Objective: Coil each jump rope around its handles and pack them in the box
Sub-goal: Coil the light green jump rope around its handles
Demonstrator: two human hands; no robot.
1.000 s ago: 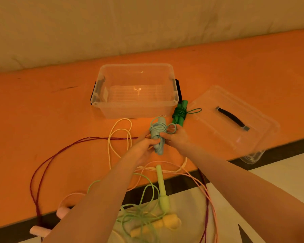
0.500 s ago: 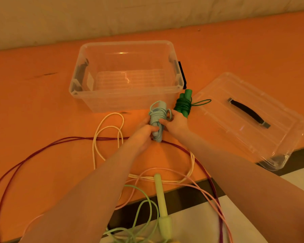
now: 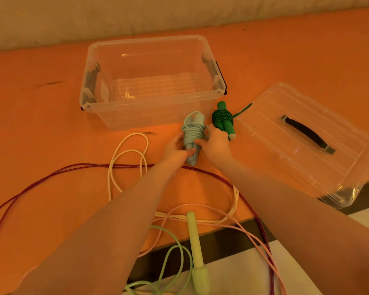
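While the view has dipped closer, little else has changed:
Bundle: pale blue jump rope coiled round its handles (image 3: 192, 139), as half a second ago, just before the clear plastic box (image 3: 151, 81).
Hands: left hand (image 3: 175, 150) grips its lower end; right hand (image 3: 216, 143) pinches the coil's side.
Waiting: dark green coiled rope (image 3: 223, 120) beside it on the orange surface (image 3: 41, 133).
Meaning: likely tucking the end; nothing boxed yet.

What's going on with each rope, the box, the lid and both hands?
Light blue jump rope: coiled around its handles, held by both hands.
Green jump rope: coiled, lying beside the box.
Box: open, empty.
Lid: off, lying flat.
Dark red rope: loose, uncoiled.
Cream rope: loose.
Left hand: gripping.
Right hand: gripping.
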